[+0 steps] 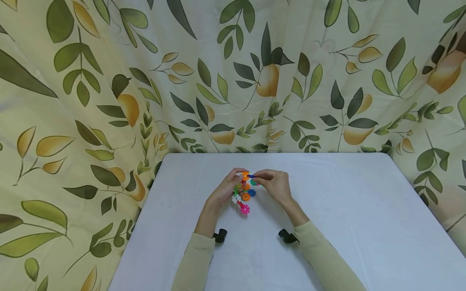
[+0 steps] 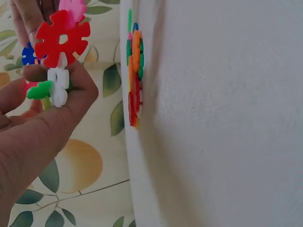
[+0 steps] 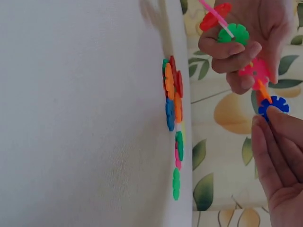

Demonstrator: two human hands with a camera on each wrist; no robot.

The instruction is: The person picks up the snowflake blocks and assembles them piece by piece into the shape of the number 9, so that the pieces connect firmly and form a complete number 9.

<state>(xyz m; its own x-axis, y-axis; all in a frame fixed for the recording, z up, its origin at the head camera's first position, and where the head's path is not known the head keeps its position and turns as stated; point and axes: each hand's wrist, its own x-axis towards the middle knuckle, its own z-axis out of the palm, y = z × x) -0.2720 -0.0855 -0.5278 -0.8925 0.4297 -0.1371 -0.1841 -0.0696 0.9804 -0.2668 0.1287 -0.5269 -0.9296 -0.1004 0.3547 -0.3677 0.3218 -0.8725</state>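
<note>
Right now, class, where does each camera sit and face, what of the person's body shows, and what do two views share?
Head: on the head, facing forward and down at table and leaf-print curtain; both sleeves, left grip and right grip show.
Left wrist: on that wrist, facing the left grip holding joined discs; part of the right grip shows too.
Right wrist: on that wrist, facing the right grip pinching a blue disc; the left grip shows too.
Both wrist views show the blue disc and pieces on the table.

Curtained-off spot, can't tell room type: cream leaf-and-fruit-print fabric curtain on three sides of flat white straight-edged bench.
</note>
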